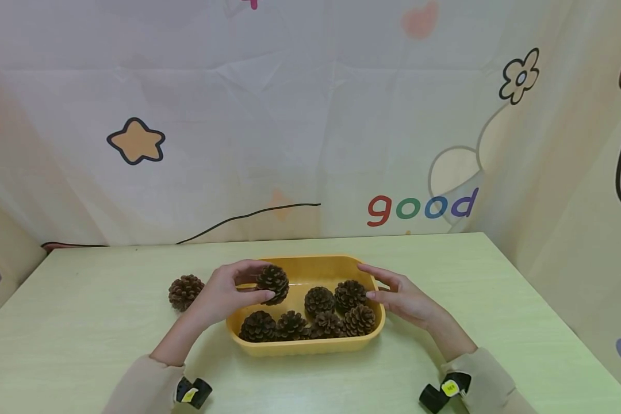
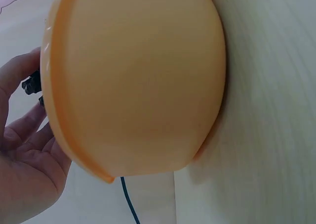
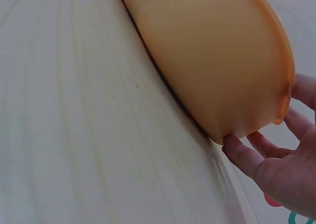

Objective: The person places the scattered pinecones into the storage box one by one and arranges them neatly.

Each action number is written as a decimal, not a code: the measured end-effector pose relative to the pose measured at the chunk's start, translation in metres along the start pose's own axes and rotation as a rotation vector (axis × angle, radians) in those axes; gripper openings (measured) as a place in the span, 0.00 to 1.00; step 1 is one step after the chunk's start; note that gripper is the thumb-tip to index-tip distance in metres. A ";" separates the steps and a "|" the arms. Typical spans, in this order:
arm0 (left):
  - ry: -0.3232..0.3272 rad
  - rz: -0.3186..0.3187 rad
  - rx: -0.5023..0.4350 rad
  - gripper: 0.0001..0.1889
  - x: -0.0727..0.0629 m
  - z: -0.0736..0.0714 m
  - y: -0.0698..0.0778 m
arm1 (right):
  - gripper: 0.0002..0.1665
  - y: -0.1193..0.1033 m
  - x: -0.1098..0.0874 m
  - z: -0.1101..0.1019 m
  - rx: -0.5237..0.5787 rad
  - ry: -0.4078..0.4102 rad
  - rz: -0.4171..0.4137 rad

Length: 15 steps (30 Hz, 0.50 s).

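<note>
My left hand (image 1: pixel 227 294) pinches a brown pine cone (image 1: pixel 273 284) between thumb and fingers, over the left side of a yellow plastic basin (image 1: pixel 310 348). Much of that cone is hidden behind the basin wall in the left wrist view. At the basin's right end, my right hand (image 1: pixel 407 298) holds the rim, thumb at the edge and fingers (image 3: pixel 242 155) against the outer wall. Inside the basin lie several pine cones (image 1: pixel 319 301), mostly along the front and right. Another pine cone (image 1: pixel 185 292) sits on the table, left of the basin and behind my left wrist.
The basin stands on a pale wooden table (image 1: pixel 108 333). A printed cloth (image 1: pixel 290 144) hangs along the table's back edge and at both sides. Black wrist cameras (image 1: pixel 194 393) are strapped at both sleeves.
</note>
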<state>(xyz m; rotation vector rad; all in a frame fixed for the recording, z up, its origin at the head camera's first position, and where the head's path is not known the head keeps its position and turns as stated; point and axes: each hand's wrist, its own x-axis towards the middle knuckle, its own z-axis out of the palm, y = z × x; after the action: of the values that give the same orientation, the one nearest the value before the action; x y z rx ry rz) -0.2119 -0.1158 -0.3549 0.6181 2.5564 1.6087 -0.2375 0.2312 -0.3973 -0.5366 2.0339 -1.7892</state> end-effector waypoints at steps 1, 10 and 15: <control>-0.001 0.002 -0.003 0.26 0.001 0.001 -0.001 | 0.37 0.000 0.000 0.000 0.001 -0.003 -0.002; -0.003 0.007 0.011 0.24 0.008 0.012 -0.005 | 0.37 -0.001 0.000 0.000 0.012 -0.008 -0.002; -0.004 0.024 0.029 0.24 0.011 0.016 -0.007 | 0.37 -0.001 0.000 0.000 0.014 0.000 0.006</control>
<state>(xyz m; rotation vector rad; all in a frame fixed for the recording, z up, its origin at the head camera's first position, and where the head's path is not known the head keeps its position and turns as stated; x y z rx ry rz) -0.2203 -0.1005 -0.3662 0.6558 2.5838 1.5780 -0.2376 0.2307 -0.3960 -0.5254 2.0198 -1.7982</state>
